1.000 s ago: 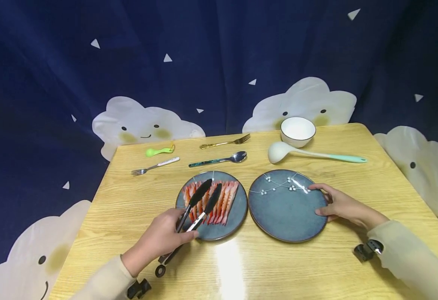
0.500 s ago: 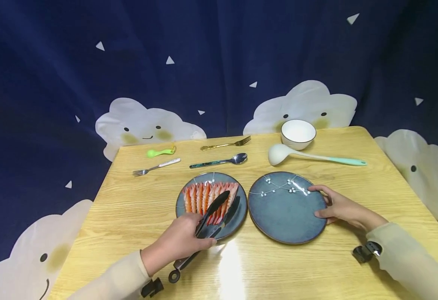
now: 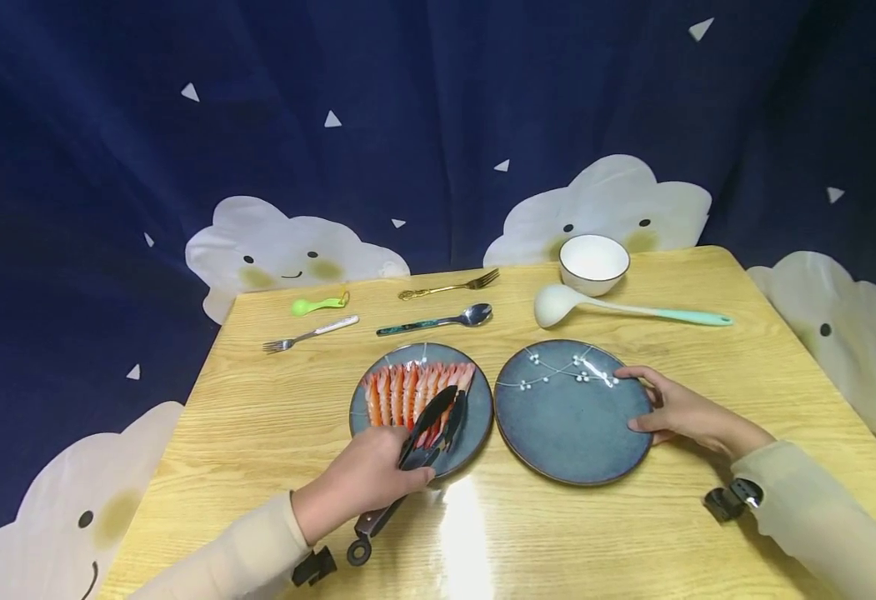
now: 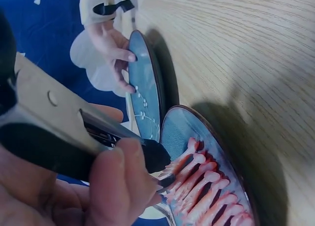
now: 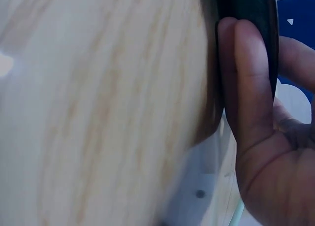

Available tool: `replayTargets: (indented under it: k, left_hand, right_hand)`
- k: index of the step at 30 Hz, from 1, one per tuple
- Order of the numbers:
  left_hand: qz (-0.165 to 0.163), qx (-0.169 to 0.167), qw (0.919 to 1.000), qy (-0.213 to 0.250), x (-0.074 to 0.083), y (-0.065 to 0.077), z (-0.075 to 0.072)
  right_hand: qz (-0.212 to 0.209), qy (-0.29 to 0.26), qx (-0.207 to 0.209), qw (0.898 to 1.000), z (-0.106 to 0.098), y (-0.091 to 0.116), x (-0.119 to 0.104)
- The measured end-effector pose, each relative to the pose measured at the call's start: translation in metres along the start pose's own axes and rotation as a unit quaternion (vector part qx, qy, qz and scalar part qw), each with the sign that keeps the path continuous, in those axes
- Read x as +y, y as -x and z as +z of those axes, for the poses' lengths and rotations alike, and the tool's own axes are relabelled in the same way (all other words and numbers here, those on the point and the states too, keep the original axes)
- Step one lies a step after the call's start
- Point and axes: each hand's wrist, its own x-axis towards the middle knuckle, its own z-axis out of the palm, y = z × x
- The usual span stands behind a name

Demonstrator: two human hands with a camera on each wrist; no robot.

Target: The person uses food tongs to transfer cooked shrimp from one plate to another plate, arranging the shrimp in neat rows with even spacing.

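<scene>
In the head view my left hand (image 3: 366, 473) grips a pair of black-tipped tongs (image 3: 432, 410) over the left blue-grey plate (image 3: 478, 429). A row of red-and-white shrimp (image 3: 395, 398) lies side by side on that plate. The tong tips are at the row's right end, close together around or over the last shrimp; whether they pinch it I cannot tell. The left wrist view shows my curled fingers (image 4: 118, 172) around the metal tong arms (image 4: 64, 105). My right hand (image 3: 687, 418) holds the right rim of a second blue-grey plate (image 3: 568, 429), bare except for its painted white blossoms.
Behind the plates lie a spoon (image 3: 438, 324), a gold fork (image 3: 448, 287), a white-handled fork (image 3: 310, 333) and a green measuring spoon (image 3: 317, 305). A ladle (image 3: 618, 308) lies before a white bowl (image 3: 594, 265). A dark blue cloud-print curtain (image 3: 438, 125) hangs behind the table.
My left hand has moved right with the tongs, from the middle of the shrimp row to its right end. The tong tips have come closer together. My right hand stays on its plate.
</scene>
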Motion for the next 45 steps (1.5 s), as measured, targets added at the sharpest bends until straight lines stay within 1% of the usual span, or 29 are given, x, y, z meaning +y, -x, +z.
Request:
replayTargets:
  k: [4, 10, 15, 18, 23, 28, 31, 35, 40, 43, 45]
  left_hand:
    - [-0.002, -0.009, 0.9999, 0.014, 0.0, -0.001, -0.002]
    - [-0.008, -0.012, 0.9988, 0.046, 0.0, -0.003, -0.011]
    - [-0.018, -0.019, 0.9969, 0.074, 0.007, -0.007, -0.016]
    - [-0.014, -0.026, 0.9963, 0.081, 0.014, -0.012, -0.017]
    - [0.004, -0.035, 0.9961, 0.081, 0.027, -0.026, -0.011]
    - [0.028, -0.044, 0.994, 0.096, 0.036, -0.047, 0.002]
    - [0.025, -0.052, 0.9929, 0.104, 0.037, -0.057, 0.011]
    - [0.012, -0.065, 0.9928, 0.1, 0.035, -0.063, 0.018]
    - [0.009, -0.087, 0.9918, 0.093, 0.03, -0.066, 0.013]
    - [0.01, -0.104, 0.9915, 0.077, 0.027, -0.069, 0.009]
    - [0.005, -0.112, 0.991, 0.073, 0.026, -0.07, 0.006]
  right_hand:
    - [-0.006, 0.0, 0.0, 1.0, -0.002, 0.001, 0.0]
    - [0.001, 0.006, 0.007, 1.0, -0.003, 0.0, -0.001]
    - [0.009, 0.009, 0.011, 1.0, -0.004, 0.0, -0.001]
    - [0.008, 0.006, 0.01, 1.0, -0.005, 0.001, -0.001]
    - [0.005, -0.006, 0.007, 1.0, -0.005, 0.002, -0.002]
    - [0.009, -0.013, 0.003, 1.0, -0.003, 0.001, -0.001]
    - [0.009, -0.012, -0.005, 1.0, -0.002, 0.0, -0.001]
    - [0.017, -0.028, -0.02, 0.999, -0.002, -0.002, -0.002]
    - [0.017, -0.014, -0.018, 1.0, -0.003, -0.003, -0.002]
    - [0.012, -0.005, -0.014, 1.0, -0.004, -0.002, -0.003]
    - [0.01, -0.007, -0.014, 1.0, -0.005, -0.002, -0.002]
